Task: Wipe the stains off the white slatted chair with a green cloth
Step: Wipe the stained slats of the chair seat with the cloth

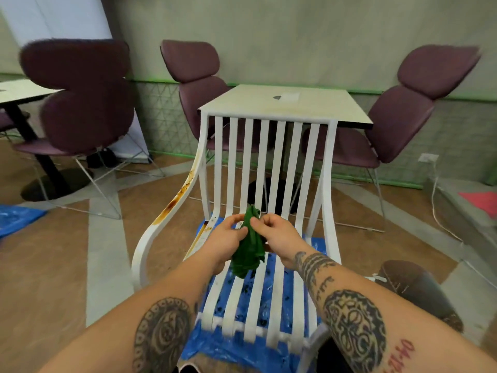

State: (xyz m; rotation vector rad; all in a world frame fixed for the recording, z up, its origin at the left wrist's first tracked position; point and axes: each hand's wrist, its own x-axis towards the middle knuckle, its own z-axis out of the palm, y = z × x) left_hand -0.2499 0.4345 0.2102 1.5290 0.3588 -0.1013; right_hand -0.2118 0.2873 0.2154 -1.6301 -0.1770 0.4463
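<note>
brown-and-grey floor (67,265) carries a blue sheet (236,354); the white slatted chair (247,146) stands on it.

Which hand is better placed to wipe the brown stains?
Left, probably. Left hand and right hand both hold the green cloth, but the brown stains line the armrest on the left.

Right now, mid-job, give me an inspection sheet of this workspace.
Surface: blue sheet under the chair, on a brown and grey floor.
Job's things: white slatted chair, brown stains along its left armrest; green cloth bunched above the seat.
Clutter: brown object on the floor at right, unclear what.
Grips: left hand and right hand both pinch the cloth.
Cables: white cable runs from a wall outlet down along the floor.
Surroundings: purple chairs, a pale table behind the chair.
</note>
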